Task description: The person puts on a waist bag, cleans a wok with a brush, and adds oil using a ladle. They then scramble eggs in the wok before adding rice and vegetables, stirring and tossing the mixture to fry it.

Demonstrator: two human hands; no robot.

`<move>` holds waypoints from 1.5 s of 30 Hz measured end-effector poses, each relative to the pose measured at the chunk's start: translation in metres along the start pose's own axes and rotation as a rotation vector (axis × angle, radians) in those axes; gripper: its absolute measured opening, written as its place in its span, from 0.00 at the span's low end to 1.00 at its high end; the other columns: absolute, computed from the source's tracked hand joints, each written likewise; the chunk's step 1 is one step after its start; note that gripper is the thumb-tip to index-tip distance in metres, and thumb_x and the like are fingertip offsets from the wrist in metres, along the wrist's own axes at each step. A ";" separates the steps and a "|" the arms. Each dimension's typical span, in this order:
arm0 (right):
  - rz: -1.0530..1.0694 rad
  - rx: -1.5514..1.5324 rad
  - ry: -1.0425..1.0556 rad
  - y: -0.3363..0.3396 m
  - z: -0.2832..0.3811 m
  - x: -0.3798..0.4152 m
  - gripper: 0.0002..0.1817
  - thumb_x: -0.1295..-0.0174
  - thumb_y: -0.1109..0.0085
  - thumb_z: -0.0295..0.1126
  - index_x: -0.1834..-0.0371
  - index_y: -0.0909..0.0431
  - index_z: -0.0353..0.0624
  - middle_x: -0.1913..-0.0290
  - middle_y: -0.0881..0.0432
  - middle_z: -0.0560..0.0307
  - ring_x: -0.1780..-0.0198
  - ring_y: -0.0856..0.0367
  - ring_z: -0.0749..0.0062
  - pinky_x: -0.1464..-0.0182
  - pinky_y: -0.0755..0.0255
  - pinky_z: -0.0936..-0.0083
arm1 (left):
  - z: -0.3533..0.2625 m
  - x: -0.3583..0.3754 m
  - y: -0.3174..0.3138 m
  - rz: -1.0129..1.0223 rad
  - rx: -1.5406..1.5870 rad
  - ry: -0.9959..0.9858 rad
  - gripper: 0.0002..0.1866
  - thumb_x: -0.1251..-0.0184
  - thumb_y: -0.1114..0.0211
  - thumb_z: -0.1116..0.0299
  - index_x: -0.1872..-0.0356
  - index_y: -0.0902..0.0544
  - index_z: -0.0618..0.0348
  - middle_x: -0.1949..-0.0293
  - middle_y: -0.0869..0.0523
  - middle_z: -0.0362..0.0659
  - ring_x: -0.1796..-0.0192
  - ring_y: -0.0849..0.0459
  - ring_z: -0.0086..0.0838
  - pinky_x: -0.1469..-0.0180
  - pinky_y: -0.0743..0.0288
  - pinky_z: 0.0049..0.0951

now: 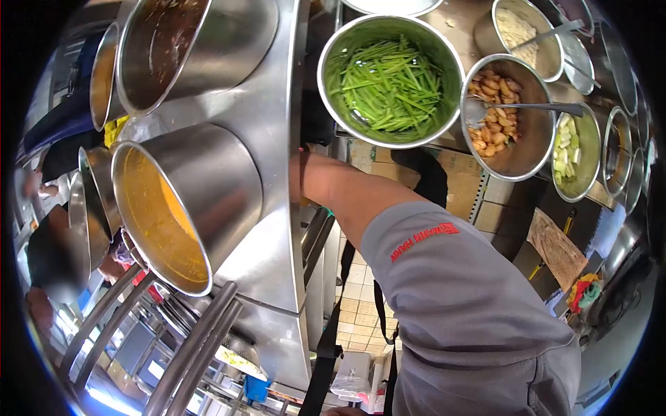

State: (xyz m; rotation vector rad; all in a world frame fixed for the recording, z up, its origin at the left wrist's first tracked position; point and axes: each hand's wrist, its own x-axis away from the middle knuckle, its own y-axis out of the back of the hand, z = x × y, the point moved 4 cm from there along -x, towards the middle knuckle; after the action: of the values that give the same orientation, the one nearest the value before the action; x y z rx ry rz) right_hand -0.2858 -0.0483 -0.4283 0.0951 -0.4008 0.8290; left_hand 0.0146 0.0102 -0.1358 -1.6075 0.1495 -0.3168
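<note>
A bare forearm in a short grey sleeve, which I take for my right arm, reaches to the edge of the steel counter (274, 274). My right hand is hidden beyond that edge, so its fingers and anything in them do not show. Close above the forearm is a steel pot of cut green stalks (388, 83). On the counter side, nearest the hidden hand, a deep steel pot (215, 187) holds yellow-orange liquid. My left hand cannot be made out.
A steel pot of dark sauce (229, 41) stands at upper left. Steel bowls of brown pieces (538, 128) and pale green chunks (576, 184) stand right. Thick metal rails (198, 347) run at lower left, near another person's hand (111, 269). Black straps (326, 360) hang over floor tiles.
</note>
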 end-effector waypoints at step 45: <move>0.206 -1.169 0.172 -0.009 0.100 0.523 0.40 0.36 0.46 0.59 0.28 0.38 0.45 0.29 0.32 0.49 0.32 0.31 0.51 0.34 0.37 0.44 | 0.084 -0.034 -0.013 -0.177 -1.093 0.573 0.46 0.35 0.42 0.34 0.26 0.40 0.57 0.32 0.27 0.45 0.31 0.28 0.35 0.30 0.35 0.41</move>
State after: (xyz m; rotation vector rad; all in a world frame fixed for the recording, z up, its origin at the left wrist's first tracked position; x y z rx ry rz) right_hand 0.0061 0.2870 -0.1360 -1.1083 -0.6832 0.6888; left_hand 0.0053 0.1013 -0.1299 -2.5689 0.7145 -0.9422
